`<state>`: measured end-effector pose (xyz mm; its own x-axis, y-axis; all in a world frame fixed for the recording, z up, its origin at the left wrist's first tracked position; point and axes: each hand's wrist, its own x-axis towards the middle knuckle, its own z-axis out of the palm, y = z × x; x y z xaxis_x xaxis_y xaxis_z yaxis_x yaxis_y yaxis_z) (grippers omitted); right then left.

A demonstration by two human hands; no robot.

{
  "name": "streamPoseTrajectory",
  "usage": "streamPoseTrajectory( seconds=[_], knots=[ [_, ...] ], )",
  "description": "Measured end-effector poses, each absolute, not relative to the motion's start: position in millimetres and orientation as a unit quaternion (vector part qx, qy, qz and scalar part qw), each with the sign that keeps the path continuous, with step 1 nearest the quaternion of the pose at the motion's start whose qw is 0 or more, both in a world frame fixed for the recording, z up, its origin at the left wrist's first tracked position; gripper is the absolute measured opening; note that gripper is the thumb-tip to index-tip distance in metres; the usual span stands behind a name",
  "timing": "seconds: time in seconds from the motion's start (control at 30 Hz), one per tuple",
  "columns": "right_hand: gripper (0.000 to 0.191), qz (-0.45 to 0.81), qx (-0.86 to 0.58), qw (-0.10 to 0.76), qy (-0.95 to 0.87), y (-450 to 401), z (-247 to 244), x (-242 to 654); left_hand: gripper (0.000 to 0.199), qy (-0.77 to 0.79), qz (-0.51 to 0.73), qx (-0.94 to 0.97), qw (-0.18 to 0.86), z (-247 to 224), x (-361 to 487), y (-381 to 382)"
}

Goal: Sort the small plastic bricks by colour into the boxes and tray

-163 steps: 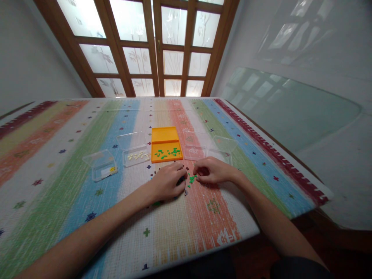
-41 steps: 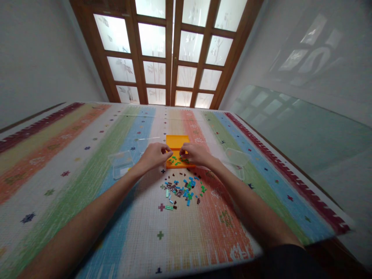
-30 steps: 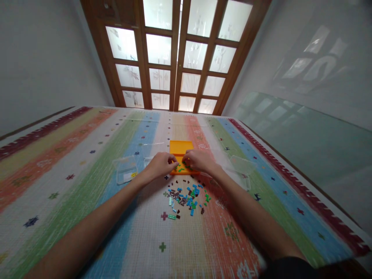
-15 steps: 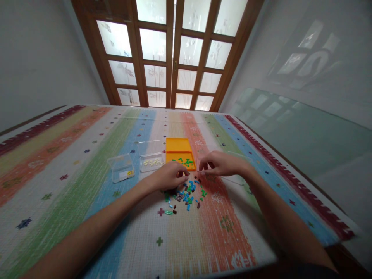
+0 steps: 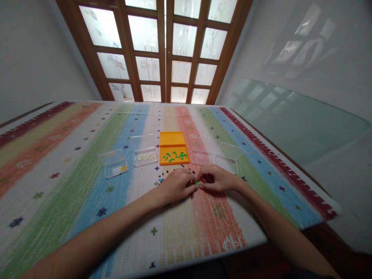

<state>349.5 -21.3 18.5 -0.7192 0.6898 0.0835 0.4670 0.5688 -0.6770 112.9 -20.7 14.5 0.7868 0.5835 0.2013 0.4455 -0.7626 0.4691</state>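
Observation:
My left hand (image 5: pixel 180 185) is low over a pile of small building bricks and hides most of it. Its fingers are closed, and what they hold, if anything, is hidden. Close beside it, the fingers of my right hand (image 5: pixel 217 179) pinch at a small green brick (image 5: pixel 198 183). The fingertips of both hands nearly meet there. Blue bricks (image 5: pixel 161 181) and dark brown bricks (image 5: pixel 193 172) show around the left hand. Beyond the hands, an orange case (image 5: pixel 160 155) lies open with several green bricks (image 5: pixel 174 155) in its near half.
A clear box (image 5: pixel 145 164) of cream pieces stands left of the orange case. Farther left, another clear box (image 5: pixel 109 174) has a yellow piece (image 5: pixel 124 169) inside. An open clear box (image 5: pixel 236 167) lies behind my right hand. A striped cloth (image 5: pixel 128 248) covers the table.
Both hands have come nearer to me and closer together. My left hand now covers much of the brick pile. The view has shifted slightly, and the green bricks in the orange case are fully visible.

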Motion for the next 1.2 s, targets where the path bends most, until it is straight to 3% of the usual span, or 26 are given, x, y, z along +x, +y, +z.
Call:
streamPoseTrajectory(
  seconds=[1.2],
  knots=[
    [0.011, 0.299, -0.333, 0.21, -0.869, -25.9, 11.6, 353.0, 0.017, 0.286, 0.152, 0.928, 0.185, 12.4, 113.3, -20.0]
  ],
)
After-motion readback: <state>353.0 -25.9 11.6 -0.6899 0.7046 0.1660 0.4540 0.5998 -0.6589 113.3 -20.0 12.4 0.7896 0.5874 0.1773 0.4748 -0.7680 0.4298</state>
